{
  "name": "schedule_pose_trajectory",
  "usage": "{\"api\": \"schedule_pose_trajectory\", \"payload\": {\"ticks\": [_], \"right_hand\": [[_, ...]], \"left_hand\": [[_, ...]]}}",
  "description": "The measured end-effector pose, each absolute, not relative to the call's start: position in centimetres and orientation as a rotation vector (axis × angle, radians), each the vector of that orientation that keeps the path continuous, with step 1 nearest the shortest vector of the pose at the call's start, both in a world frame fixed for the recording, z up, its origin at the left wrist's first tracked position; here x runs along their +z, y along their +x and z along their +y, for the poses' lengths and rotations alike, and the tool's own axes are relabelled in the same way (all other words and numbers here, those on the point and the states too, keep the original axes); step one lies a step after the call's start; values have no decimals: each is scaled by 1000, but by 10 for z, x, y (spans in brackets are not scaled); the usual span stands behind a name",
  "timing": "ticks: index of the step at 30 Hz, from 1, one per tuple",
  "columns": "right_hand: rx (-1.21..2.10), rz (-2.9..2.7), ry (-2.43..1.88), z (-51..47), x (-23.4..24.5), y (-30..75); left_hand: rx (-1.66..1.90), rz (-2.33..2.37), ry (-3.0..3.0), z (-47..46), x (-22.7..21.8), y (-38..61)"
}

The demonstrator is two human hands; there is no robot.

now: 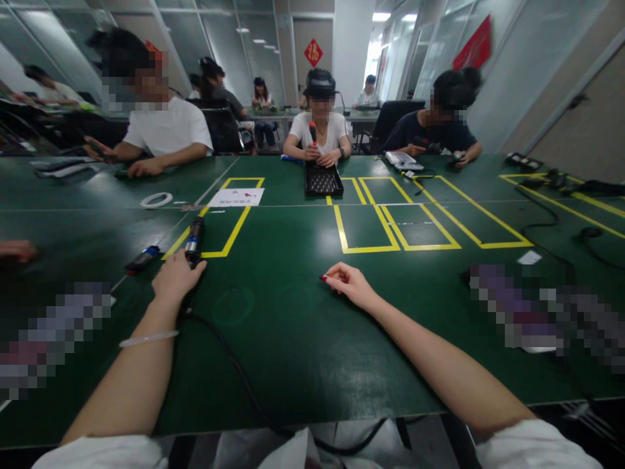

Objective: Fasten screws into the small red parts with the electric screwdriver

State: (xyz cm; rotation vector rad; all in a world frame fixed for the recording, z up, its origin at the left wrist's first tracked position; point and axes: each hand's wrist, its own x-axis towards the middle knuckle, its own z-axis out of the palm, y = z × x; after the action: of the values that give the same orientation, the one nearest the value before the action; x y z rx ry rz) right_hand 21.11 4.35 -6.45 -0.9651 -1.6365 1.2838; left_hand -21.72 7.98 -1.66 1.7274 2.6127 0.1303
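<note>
My left hand (176, 277) is around the near end of a black cylindrical tool (195, 236) with a blue band, its thumb stretched to the right and its other fingers partly hidden. The tool points away from me across the green table. To its left lies a similar black cylinder with a blue band (142, 259), apart from the hand. My right hand (349, 283) is closed in a pinch on a small red piece (323, 278), just above or on the tabletop; most of the piece is hidden by the fingers.
Yellow tape outlines (368, 249) mark the green table (293, 352). A printed sheet (237, 197), a white ring (156, 200) and a black tray of small parts (324, 182) lie farther off. A black cable (234, 365) runs to the near edge. Several people sit around; one holds a red-handled screwdriver (313, 132).
</note>
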Motion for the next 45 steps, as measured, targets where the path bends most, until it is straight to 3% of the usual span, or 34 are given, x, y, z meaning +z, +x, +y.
{"api": "schedule_pose_trajectory", "payload": {"ticks": [12,26,39,45], "right_hand": [[1279,-1655,-965,43,-64,211],[1124,-1777,-932,38,-66,210],[828,-1966,-1050,37,-63,203],[871,-1969,-1040,36,-65,204]], "left_hand": [[147,2511,2096,61,-18,-146],[284,1823,2706,9,-23,4],[298,1742,2757,5,-25,26],[283,1745,2744,5,-25,27]]}}
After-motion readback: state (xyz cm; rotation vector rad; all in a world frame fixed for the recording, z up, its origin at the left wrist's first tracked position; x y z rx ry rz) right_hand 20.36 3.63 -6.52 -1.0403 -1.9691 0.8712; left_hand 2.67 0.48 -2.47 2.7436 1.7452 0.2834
